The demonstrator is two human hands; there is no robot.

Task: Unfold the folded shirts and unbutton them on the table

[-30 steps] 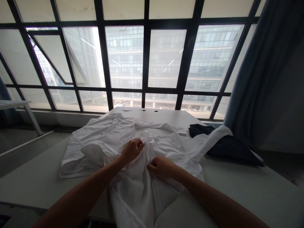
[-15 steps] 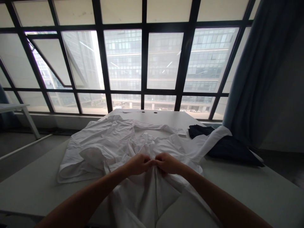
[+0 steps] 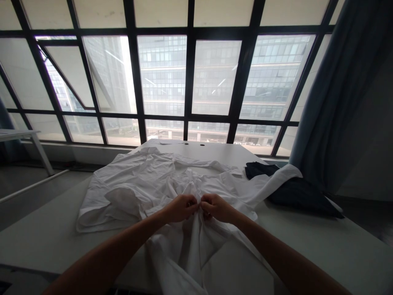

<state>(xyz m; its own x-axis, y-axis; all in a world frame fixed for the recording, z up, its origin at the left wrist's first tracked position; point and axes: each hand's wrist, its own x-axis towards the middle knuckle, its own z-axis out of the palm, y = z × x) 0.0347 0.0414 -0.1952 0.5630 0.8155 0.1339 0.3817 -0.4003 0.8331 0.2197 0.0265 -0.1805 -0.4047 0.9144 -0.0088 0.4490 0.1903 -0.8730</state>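
A white shirt [image 3: 132, 172] lies spread and crumpled over the table, one sleeve stretched to the right and its near part hanging towards me. At its middle, my left hand [image 3: 183, 207] pinches the fabric along a front edge. Close beside it, nearly touching, my right hand [image 3: 215, 208] is closed on the same edge. Any button or buttonhole between the fingertips is too small to make out. Below both hands the cloth drops in long folds.
The white table [image 3: 307, 237] runs forward to a large window wall. Dark folded clothing [image 3: 294, 192] lies on the right, partly under the white sleeve. A blue curtain [image 3: 325, 106] hangs at the right, and another white table [image 3: 18, 134] stands at the left.
Both hands have shifted slightly upward with the fabric, and the fingertips have drawn a little apart. The cloth below them hangs in a narrower fold.
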